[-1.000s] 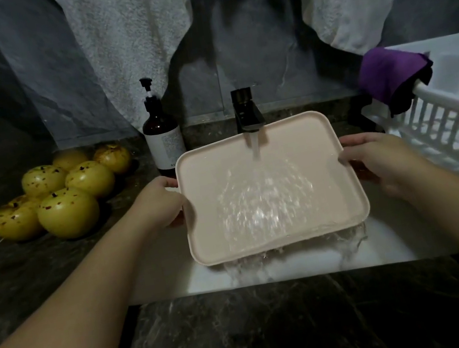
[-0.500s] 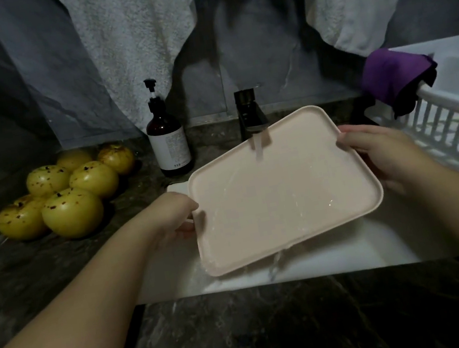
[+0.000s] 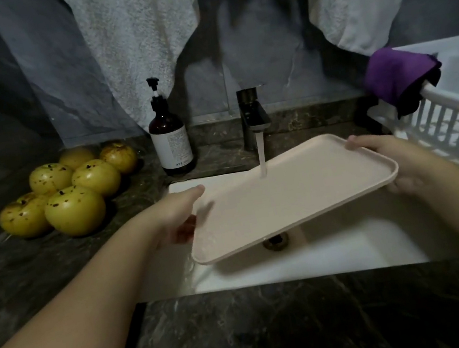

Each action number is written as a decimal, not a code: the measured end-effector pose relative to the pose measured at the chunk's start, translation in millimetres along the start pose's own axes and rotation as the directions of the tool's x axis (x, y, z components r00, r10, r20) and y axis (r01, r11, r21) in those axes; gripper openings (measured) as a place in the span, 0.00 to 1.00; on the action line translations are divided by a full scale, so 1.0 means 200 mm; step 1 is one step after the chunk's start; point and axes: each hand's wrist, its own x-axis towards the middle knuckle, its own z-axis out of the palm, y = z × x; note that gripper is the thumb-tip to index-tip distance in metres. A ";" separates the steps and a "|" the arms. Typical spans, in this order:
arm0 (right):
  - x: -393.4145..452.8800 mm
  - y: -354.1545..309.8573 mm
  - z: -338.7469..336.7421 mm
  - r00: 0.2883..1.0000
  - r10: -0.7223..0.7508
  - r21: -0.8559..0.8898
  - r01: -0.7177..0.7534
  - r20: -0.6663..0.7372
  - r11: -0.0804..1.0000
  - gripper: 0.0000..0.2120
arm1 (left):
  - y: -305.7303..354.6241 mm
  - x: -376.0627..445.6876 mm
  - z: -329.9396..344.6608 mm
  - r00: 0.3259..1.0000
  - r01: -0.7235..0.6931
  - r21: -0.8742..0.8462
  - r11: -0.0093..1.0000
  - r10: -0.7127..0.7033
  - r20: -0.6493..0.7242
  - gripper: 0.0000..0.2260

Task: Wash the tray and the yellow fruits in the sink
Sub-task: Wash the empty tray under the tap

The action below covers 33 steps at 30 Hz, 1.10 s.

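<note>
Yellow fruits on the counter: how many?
6 yellow fruits, clustered on the dark counter left of the sink: three behind, one in the middle, two in front. Others might be hidden.

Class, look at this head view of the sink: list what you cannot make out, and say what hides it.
- Sink drain: mostly behind the tilted tray.
- Left hand fingers: under the tray, blurred.
- Right hand fingers: under the tray rim.
- Bottle label: print too small.
- Dish rack: cut by the right edge.
</note>
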 end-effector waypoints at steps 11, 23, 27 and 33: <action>0.08 0.09 -0.04 0.983 -0.058 -0.423 -0.021 -0.174 0.906 0.07 | 0.02 0.00 -0.03 0.990 -0.069 -0.176 0.982 0.046 -0.135 0.05; 0.00 0.06 0.16 0.916 -0.386 -0.822 0.134 -0.110 0.554 0.18 | 0.07 -0.05 0.03 0.977 -0.124 -0.298 0.946 0.064 -0.202 0.13; 0.07 0.07 0.49 0.971 -0.229 -0.383 0.185 -0.072 0.905 0.09 | 0.06 -0.05 0.07 0.958 -0.210 -0.242 0.947 0.150 -0.243 0.14; 0.23 0.07 0.79 0.975 0.219 0.414 -0.213 0.034 0.885 0.11 | 0.03 -0.01 0.07 0.933 -0.282 -0.175 0.943 0.227 -0.280 0.16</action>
